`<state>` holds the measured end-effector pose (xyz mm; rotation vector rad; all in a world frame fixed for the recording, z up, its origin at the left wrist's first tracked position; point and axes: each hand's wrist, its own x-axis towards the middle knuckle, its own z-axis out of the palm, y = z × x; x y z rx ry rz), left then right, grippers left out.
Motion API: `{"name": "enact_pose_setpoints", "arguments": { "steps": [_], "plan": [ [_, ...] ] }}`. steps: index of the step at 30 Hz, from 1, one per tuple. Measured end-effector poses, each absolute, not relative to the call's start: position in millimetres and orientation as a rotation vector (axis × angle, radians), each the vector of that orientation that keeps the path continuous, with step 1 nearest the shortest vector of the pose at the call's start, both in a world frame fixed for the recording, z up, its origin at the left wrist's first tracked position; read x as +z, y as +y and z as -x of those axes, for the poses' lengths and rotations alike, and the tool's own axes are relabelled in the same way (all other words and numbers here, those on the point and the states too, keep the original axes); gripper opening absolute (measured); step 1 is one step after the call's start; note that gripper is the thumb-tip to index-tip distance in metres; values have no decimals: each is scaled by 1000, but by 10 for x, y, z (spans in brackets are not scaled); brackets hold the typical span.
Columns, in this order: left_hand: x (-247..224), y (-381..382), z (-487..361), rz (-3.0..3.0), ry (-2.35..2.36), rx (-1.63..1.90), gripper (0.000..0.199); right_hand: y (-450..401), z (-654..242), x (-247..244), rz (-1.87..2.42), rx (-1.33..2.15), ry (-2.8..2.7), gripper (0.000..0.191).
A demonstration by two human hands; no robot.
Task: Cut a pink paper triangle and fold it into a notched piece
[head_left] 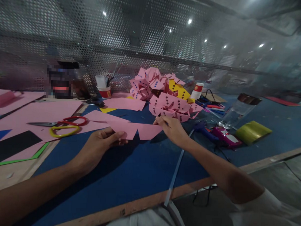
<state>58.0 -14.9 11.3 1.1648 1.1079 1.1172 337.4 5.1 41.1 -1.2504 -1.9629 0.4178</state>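
Note:
A strip of pink paper (130, 129) with a V-shaped notch in its lower edge is stretched between my hands above the blue tabletop. My left hand (100, 146) pinches its left end, thumb on top. At the right end, the closed fingers of my right hand (173, 128) grip the paper's upper corner. Just behind lies a pile of folded pink paper pieces (174, 105) marked with dark squares, with a yellow piece (178, 90) among them. Scissors with red and yellow handles (64, 131) rest on pink sheets (54, 111) left of my left hand.
On the right are a glue gun (205, 130), a magenta device (226, 137), a gold-coloured roll (253, 131), a clear jar (239, 111) and pens (215, 108). Paper cups (104, 91) stand at the back. Black paper (16, 146) lies left. A perforated metal screen (143, 37) rises behind.

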Motion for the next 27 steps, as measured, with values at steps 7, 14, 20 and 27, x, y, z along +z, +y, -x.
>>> {"name": "enact_pose_setpoints", "arguments": {
  "steps": [7,14,20,27],
  "plan": [
    [98,-134,-565,-1168,1073,1109,28,67,-3388,387,1245,435,-1955,41],
    [101,-137,-551,-1235,1067,1075,25,68,-3387,387,1246,438,-1951,38],
    [107,-145,-548,-1246,1079,1057,25,59,-3385,389,1275,428,-1964,36],
    [85,-130,-533,-1260,1043,1055,24,75,-3391,354,1283,407,-1979,33]
  ]
}}
